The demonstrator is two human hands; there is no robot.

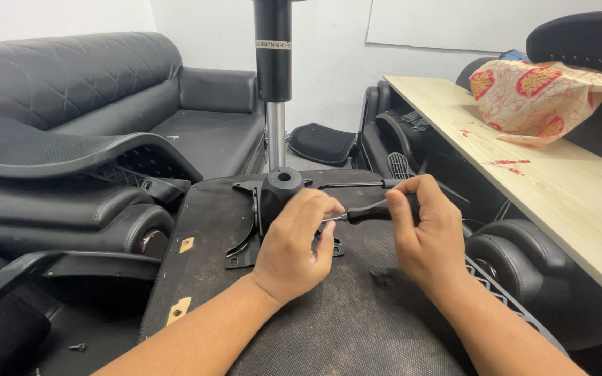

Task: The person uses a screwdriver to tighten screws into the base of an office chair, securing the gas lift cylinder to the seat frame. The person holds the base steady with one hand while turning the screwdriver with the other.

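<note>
1. Head view: the left hand (294, 240) is curled around the black metal chair tilt mechanism (273, 209), which lies on the upturned underside of a black fabric-covered chair seat (357, 313); its fingers press the mechanism's right side, near the shaft of the tool.
2. The right hand (423, 233) is clenched around the black-handled screwdriver (367, 211), which lies nearly level with its thin metal shaft pointing left toward the mechanism (the tip is hidden behind the left fingers).
3. The mechanism's round socket opens upward at the top, just in front of a black and chrome gas lift cylinder (273, 76) that stands upright behind the seat.
4. A slim black lever (350, 184) runs from the mechanism to the right, passing behind the right hand.
5. To the left stand a black quilted leather sofa (106, 83) and a curved black chair armrest (71, 157); a small dark screw (76, 346) lies low on the left.
6. To the right, a pale wooden bench (559, 188) carries a crumpled red and cream patterned cloth (538, 97).
</note>
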